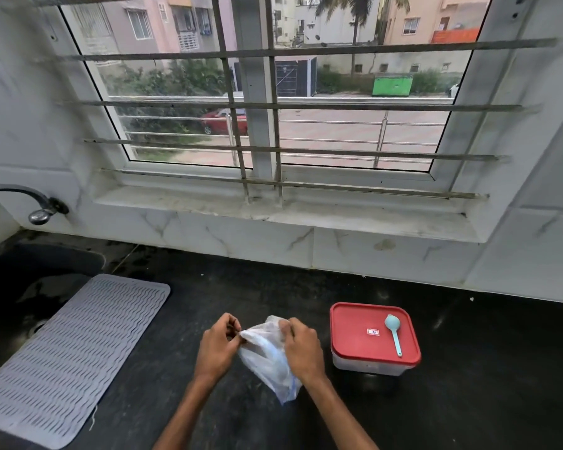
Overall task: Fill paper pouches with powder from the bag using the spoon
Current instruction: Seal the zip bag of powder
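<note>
A translucent plastic bag (264, 357) with blue markings is held over the black counter (468, 401), near its front middle. My left hand (217, 347) pinches the bag's top edge on the left side. My right hand (301, 349) grips the top on the right side, fingers curled into the plastic. What is inside the bag is hard to make out. A light blue spoon (393, 332) lies on the red lid of a plastic box (368, 336) just right of my right hand. No paper pouches are in view.
A grey ribbed drying mat (69, 355) lies at the left, partly over a dark sink (20, 287). A tap (36, 206) sticks out of the wall above the sink. A barred window with a white sill (273, 209) spans the back wall.
</note>
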Demonstrator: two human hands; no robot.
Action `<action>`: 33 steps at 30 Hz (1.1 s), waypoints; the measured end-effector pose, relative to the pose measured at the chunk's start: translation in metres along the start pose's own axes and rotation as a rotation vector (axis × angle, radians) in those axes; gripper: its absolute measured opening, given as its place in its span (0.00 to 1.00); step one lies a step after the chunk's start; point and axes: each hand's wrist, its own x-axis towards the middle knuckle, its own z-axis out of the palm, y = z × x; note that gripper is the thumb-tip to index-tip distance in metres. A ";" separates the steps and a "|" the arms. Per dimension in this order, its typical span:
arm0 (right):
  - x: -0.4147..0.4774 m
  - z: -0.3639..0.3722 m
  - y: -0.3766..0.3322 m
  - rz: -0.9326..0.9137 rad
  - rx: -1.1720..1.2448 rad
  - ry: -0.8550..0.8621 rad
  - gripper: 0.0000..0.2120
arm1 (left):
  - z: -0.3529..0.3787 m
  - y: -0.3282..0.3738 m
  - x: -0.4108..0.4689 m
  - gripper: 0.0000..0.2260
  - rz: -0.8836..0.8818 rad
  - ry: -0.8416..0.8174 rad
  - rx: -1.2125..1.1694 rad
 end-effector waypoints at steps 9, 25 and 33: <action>0.005 0.001 0.000 0.197 0.284 0.159 0.10 | -0.002 0.013 -0.019 0.07 -0.013 0.236 0.016; 0.023 -0.007 0.001 0.270 0.485 0.405 0.12 | 0.015 0.014 -0.031 0.05 -0.164 0.061 -0.275; 0.006 -0.011 -0.001 -0.117 0.344 0.193 0.07 | 0.005 0.018 -0.021 0.23 -0.259 -0.174 -0.345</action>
